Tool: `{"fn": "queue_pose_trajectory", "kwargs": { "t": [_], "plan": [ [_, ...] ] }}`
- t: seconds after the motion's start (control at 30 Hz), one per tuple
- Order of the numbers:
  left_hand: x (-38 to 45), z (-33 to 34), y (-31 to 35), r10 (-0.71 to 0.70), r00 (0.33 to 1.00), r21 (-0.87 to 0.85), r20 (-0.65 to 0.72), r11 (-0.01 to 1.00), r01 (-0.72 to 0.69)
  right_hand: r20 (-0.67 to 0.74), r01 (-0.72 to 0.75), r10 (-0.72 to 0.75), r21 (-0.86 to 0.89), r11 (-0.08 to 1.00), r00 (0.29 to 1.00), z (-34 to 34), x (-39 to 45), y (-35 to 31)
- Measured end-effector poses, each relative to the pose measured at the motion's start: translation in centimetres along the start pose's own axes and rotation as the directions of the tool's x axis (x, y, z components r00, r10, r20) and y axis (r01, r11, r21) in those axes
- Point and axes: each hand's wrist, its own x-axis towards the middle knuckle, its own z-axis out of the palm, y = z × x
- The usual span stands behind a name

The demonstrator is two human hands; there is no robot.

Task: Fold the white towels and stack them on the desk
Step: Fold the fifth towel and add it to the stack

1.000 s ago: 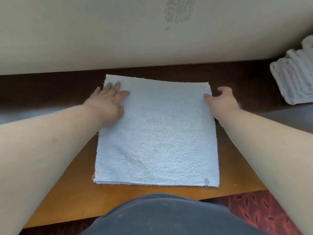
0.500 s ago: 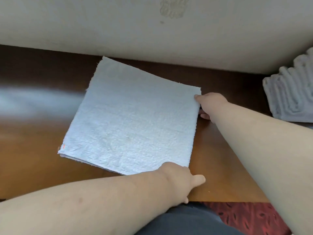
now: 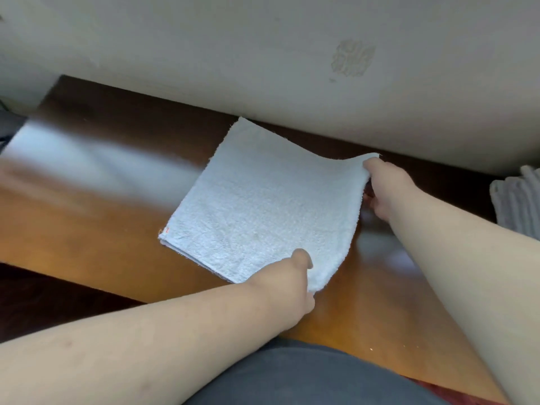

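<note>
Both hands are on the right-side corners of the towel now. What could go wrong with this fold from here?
The left hand and right hand pinch only the towel corners, so the lifted layers may slip apart. Its left edge lies unheld on the glossy desk and may slide, skewing the fold.

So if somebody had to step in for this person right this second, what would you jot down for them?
Left hand: pinches the near right corner of the white towel.
Right hand: grips the far right corner, lifted off the desk.
Towel: already folded to a square, left side lying flat on the desk.
Folded towels: at the desk's right edge.
Left to do: fold the right edge over to the left, then add it to that stack.
</note>
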Motion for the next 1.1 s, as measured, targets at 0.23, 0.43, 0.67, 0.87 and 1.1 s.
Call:
{"fn": "queue_pose_trajectory", "kwargs": {
  "t": [0.23,0.43,0.67,0.87,1.1],
  "plan": [
    [-3.6,-7.6,-6.8,-0.277,0.954,-0.437,-0.113,0.876,0.203,0.040,0.081,-0.086,0.105,0.991,0.996,7.8,-2.1,-4.5],
    [-4.8,-10.9,-12.2,-0.400,0.906,-0.673,-0.140,0.710,0.209,0.118,0.171,-0.174,0.030,0.985,0.978,16.5,-3.2,-6.3],
    [-2.2,-11.8,-18.9,-0.437,0.898,-0.600,-0.060,0.734,0.317,0.122,0.196,-0.177,-0.170,0.966,0.977,24.9,-1.4,-6.2],
    [-0.2,-12.2,-22.5,-0.379,0.925,-0.405,-0.008,0.847,0.343,0.132,0.248,-0.211,-0.417,0.875,0.968,28.2,0.4,-4.3],
    [0.3,-13.5,-24.4,-0.320,0.945,0.031,0.070,0.947,0.319,0.280,0.363,-0.245,-0.539,0.760,0.928,28.6,0.1,-3.6]
  ]
}}
